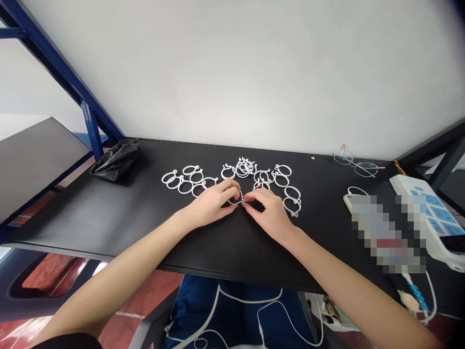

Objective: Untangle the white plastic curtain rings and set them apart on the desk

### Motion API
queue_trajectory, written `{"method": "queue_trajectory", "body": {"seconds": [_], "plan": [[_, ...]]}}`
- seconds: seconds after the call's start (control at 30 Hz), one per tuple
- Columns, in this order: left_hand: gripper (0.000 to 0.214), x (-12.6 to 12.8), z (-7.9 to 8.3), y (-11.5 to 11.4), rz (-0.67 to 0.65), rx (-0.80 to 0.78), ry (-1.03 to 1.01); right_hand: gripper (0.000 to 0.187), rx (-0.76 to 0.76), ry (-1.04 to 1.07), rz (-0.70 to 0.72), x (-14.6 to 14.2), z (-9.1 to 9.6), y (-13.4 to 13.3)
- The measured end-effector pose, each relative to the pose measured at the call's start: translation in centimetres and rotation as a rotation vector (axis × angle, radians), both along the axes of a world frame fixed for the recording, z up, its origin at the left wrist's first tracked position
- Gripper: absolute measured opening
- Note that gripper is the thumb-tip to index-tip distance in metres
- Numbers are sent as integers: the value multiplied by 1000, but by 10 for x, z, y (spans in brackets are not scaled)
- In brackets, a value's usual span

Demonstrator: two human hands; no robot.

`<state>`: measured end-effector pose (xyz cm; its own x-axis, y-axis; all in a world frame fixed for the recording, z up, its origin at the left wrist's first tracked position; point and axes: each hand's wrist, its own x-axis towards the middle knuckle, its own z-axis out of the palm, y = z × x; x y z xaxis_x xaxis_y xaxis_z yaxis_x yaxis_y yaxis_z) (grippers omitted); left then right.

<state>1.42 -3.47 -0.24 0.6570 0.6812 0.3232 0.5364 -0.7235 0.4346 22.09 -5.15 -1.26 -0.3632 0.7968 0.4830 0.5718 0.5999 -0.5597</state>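
At our black desk (109, 223), our left hand (212, 203) and right hand (269, 213) grip one white plastic ring (234, 203) between their fingertips, other rings (185, 187) scattered close by.

Round plastic snap rings (185, 186) lie scattered in a band across the middle of the flat table (109, 218). Left hand (212, 203) and right hand (269, 215) sit on the near side of the band, a single ring (235, 198) held between their fingers. Left of the band: crumpled plastic bag (116, 162). Right: wire-framed eyeglasses (359, 165) by the wall (232, 72), rectangular power strip (425, 203) nearer the table's right end.
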Motion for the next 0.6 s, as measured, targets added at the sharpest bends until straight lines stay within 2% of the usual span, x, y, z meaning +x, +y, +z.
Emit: {"method": "queue_trajectory", "body": {"seconds": [0.13, 0.6], "plan": [[29, 0, -1, 1, 24, 20, -8, 11, -6, 23, 7, -1, 1, -2], [27, 3, 0, 2, 24, 103, -46, 9, 52, 18, -7, 0, -1, 1]]}}
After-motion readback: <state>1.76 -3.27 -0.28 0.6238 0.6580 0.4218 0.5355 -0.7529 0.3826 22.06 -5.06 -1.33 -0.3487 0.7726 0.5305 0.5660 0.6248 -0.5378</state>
